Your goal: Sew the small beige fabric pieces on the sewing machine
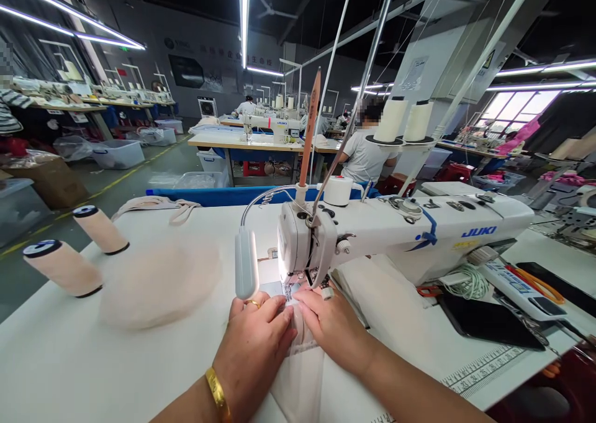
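A white JUKI sewing machine point(395, 230) stands in front of me, its needle head lit by a small lamp point(246, 263). A strip of sheer pale fabric point(302, 379) runs from the table up under the presser foot. To the left of the needle, my left hand point(256, 348) has its fingers closed together on the fabric. My right hand point(333, 327) grips the fabric from the other side, its fingertips close to the presser foot and partly behind the machine head. The fabric between the fingers is mostly hidden.
Two thread cones point(65, 268) and a pale sheer cloth piece point(161, 286) lie at the left. On the right are a black phone point(488, 320), corded clutter and a ruler strip point(487, 370). A person point(370, 143) sits beyond the machine.
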Available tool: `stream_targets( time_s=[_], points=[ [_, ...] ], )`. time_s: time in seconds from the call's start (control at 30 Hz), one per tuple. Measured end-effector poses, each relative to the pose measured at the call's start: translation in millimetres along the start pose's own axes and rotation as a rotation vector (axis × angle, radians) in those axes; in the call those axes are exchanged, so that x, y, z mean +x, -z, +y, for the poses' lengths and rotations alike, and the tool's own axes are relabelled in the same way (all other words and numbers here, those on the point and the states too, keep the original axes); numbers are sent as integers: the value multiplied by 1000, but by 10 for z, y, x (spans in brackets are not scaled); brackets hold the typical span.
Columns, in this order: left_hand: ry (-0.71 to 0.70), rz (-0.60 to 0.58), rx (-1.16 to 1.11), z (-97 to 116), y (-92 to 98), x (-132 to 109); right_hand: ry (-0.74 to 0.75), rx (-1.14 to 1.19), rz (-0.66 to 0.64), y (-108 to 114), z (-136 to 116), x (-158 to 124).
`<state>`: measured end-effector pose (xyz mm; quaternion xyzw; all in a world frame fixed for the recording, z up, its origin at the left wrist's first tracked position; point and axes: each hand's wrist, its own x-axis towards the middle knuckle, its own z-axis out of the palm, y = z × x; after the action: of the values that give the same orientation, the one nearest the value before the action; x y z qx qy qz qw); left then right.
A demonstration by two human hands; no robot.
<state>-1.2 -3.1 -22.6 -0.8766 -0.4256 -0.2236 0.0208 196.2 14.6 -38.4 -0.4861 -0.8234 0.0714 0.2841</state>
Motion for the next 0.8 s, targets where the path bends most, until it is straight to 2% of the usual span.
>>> stream_targets(
  time_s=[0.2,0.33,0.5,0.6,0.7,0.8],
  points=[
    [11,2,-79,-4,-7,-60,11,-22,-12,-8,5,-17],
    [-16,-134,-195,-91,143,-166,72,-26,-58,174,-32,-78],
    [-77,-189,-210,-186,223,-185,224,182,-284,529,-101,-154],
    [-30,-175,-233,-143,154,-99,238,208,-353,578,-97,-151],
    [92,-118,-328,-76,77,8,178,256,-320,514,-68,-125],
    [178,-88,-392,-45,19,101,67,357,-207,437,-47,-93]
  ],
)
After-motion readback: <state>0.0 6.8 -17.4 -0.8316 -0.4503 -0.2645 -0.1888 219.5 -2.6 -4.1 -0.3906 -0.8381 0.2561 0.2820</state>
